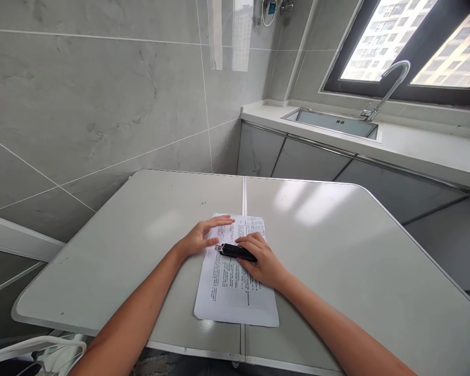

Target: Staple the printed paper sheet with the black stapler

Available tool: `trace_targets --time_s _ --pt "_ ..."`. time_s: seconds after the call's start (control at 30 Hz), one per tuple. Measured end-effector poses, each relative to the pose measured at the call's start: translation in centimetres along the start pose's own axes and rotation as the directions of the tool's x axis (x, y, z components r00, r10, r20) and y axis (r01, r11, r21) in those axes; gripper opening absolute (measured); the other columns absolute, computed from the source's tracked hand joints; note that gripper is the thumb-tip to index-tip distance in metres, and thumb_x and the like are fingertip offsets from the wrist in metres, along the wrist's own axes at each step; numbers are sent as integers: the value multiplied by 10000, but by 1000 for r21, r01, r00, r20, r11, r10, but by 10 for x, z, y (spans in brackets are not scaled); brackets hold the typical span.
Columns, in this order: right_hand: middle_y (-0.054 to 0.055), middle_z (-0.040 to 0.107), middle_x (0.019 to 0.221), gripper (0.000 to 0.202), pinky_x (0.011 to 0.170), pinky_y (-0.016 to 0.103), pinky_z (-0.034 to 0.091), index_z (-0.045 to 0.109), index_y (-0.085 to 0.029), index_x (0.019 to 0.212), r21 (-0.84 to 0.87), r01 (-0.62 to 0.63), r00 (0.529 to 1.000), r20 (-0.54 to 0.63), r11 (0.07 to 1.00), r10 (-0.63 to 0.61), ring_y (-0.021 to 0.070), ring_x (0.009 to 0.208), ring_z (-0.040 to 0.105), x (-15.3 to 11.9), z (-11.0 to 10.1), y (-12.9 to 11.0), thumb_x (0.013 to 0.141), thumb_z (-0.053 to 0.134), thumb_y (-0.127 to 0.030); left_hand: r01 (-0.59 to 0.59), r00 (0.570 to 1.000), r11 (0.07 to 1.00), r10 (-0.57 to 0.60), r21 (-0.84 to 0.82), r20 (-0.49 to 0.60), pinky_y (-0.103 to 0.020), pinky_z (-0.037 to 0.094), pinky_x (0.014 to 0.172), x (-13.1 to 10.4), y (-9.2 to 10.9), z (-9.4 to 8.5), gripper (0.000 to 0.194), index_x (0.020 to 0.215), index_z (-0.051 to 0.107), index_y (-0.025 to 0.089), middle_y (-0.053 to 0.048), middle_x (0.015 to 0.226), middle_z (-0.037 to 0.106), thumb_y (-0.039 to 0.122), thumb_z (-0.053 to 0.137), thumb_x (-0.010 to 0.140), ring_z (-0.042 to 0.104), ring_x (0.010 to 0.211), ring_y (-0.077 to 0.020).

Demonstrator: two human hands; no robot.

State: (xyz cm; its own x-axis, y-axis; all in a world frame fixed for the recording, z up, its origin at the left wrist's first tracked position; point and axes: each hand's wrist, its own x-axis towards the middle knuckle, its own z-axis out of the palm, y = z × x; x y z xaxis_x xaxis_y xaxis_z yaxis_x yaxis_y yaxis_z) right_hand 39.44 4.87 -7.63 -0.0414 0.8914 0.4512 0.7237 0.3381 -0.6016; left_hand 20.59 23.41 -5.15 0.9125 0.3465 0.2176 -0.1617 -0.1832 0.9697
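Note:
Printed sheets of paper (238, 305) lie lengthwise across the table's centre seam, covered in small dark text. My right hand (264, 261) grips a black stapler (234, 250), or a tool shaped much like one, low over the paper. Its silver end points left, toward the thumb of my left hand (199, 236). The fingers of that left hand are stretched out and spread over the upper left edge of the paper. Whether the stapler touches the paper is hard to make out.
The pale folding table (149, 250) has a metal rim and a seam down its middle. Grey wall tiles rise behind it. A counter (423, 141) with a sink (332, 122) and faucet (391, 86) runs along the right. A white wire-like frame (43, 342) stands at lower left.

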Motion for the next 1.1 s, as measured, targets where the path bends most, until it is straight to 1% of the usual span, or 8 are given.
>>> trace_targets --time_s 0.07,0.13,0.27,0.37,0.7,0.8,0.9,1.1 --pt "82 722 1164 320 897 421 614 621 -250 1232 49 -22 995 -100 999 27 242 1058 687 -4 -2 -2 927 623 -155 -59 960 950 -31 -308 -279 -513 276 1232 3 4 7 482 1263 725 191 -142 1439 620 539 562 973 440 1457 -337" --pt "89 725 1210 388 903 421 631 604 -268 1305 6 4 974 -228 1000 -2 247 1096 710 -7 -5 -3 939 590 -142 -73 900 825 -188 -560 -394 -471 346 1200 6 4 18 428 1195 737 172 -134 1396 652 488 528 996 497 1416 -310" --pt "91 693 1335 531 1037 509 588 560 -283 1429 -283 187 937 -236 941 -257 288 1291 631 -9 -5 -1 950 527 -58 73 892 554 -409 -829 -195 -435 454 1118 9 -1 40 463 1185 710 109 -186 1384 650 486 511 1003 591 1322 -307" --pt "79 699 1332 530 1081 508 569 565 -264 1436 -442 252 927 -145 861 -346 293 1330 599 -8 -3 -2 963 546 -26 135 888 484 -446 -864 -111 -398 484 1082 8 -2 53 467 1194 697 79 -200 1359 660 455 481 1023 639 1248 -288" --pt "64 721 1292 465 1073 492 572 609 -270 1393 -479 244 943 -86 843 -322 283 1313 616 -8 -1 -4 982 570 -56 140 848 445 -515 -884 -124 -375 541 1027 6 -11 54 333 1121 719 53 -202 1256 712 265 497 991 677 1181 -276" --pt "60 736 1240 480 1023 499 578 623 -289 1359 -419 180 939 -195 890 -282 281 1257 654 -5 -6 -2 953 547 -44 114 814 398 -563 -910 -144 -359 541 1056 8 -13 50 276 1083 715 39 -206 1190 729 156 500 956 701 1145 -251" --pt "83 735 1102 375 860 465 599 656 -275 1225 -198 -24 928 -370 980 -52 283 1072 697 -1 -13 -5 908 573 -92 -13 778 463 -552 -886 -300 -345 515 1109 9 -11 44 254 1054 701 64 -190 1232 717 12 515 889 681 1208 -234" --pt "48 676 904 172 710 377 525 630 -232 986 49 -195 980 -28 980 196 237 854 620 0 -9 -5 840 697 -172 -104 765 617 -452 -780 -459 -284 571 985 8 -9 39 139 1076 670 115 -152 1208 716 87 604 958 710 1104 -186"
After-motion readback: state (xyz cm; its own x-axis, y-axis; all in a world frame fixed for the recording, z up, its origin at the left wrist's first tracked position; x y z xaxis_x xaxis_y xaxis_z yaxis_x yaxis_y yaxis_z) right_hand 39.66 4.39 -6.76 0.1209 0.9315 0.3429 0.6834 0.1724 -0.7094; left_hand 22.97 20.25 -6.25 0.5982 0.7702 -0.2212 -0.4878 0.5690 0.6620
